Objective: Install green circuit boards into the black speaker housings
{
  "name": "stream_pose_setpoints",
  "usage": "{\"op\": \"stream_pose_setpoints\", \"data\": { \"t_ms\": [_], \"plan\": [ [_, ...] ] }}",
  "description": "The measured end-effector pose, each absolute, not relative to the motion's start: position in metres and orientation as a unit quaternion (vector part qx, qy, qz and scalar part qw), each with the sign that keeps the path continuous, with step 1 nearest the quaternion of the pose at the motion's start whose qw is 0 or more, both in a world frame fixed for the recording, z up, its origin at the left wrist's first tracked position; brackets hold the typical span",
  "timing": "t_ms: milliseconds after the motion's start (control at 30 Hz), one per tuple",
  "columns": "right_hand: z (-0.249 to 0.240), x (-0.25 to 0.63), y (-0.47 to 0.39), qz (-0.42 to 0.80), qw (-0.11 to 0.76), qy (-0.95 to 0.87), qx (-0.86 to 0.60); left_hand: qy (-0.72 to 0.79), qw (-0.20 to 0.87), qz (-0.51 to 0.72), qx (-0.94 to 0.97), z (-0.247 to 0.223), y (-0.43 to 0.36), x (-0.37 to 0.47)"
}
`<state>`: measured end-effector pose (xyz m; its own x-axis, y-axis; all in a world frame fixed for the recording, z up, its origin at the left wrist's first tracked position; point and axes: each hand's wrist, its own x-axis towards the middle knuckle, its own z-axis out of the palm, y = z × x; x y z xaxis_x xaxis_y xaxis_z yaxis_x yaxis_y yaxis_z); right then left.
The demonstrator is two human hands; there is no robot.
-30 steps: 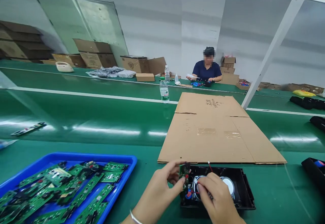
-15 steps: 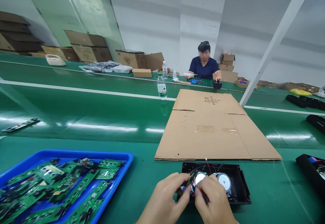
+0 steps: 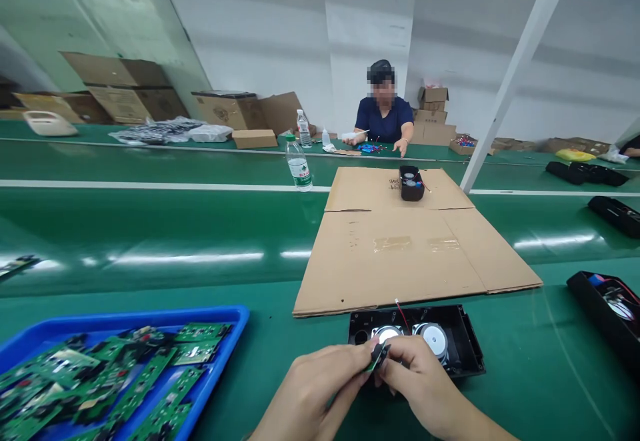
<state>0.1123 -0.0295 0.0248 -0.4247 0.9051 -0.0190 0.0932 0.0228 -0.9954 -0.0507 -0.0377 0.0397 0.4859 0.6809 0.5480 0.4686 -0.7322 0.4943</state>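
Observation:
My left hand (image 3: 325, 377) pinches a small green circuit board (image 3: 376, 361) with black parts along its edge. My right hand (image 3: 417, 367) is closed at the board's other side, its fingertips at the black parts; what exactly they grip is partly hidden. Both hands are over the near edge of a black speaker housing (image 3: 467, 341) lying on the green table. Two round speakers sit in it; the right speaker (image 3: 434, 341) shows plainly, the left one is partly covered by my fingers. A thin red wire (image 3: 401, 310) with a white plug sticks up at the housing's far edge.
At left stands a blue tray (image 3: 239, 334) with several circuit boards. Flattened cardboard (image 3: 400, 254) lies beyond the housing, bearing another black speaker housing (image 3: 411, 184). A water bottle (image 3: 299, 164) is left of it. At right is another housing (image 3: 600, 321); a co-worker (image 3: 384, 117) sits opposite.
The co-worker's black housing now stands on the cardboard, and their hand is off it. My hands have drawn slightly nearer with the board, which shows more clearly. The view has shifted right.

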Motion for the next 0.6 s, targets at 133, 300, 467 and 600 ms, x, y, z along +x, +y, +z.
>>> {"op": "stream_pose_setpoints", "data": {
  "t_ms": [133,300,467,600],
  "plan": [
    [0.020,0.114,-0.028,0.626,0.345,-0.575,-0.398,0.341,0.190,0.369,0.844,0.042,-0.035,-0.050],
    [0.017,0.110,-0.029,0.620,0.343,-0.567,-0.420,0.365,0.229,0.355,0.829,0.038,-0.032,-0.048],
    [0.037,0.130,-0.028,0.408,0.339,-0.708,-0.467,0.503,0.342,0.310,0.731,0.049,-0.034,-0.069],
    [0.053,0.168,-0.025,0.332,0.224,-0.780,-0.480,0.564,0.458,0.218,0.652,0.066,-0.040,-0.086]
  ]
}}
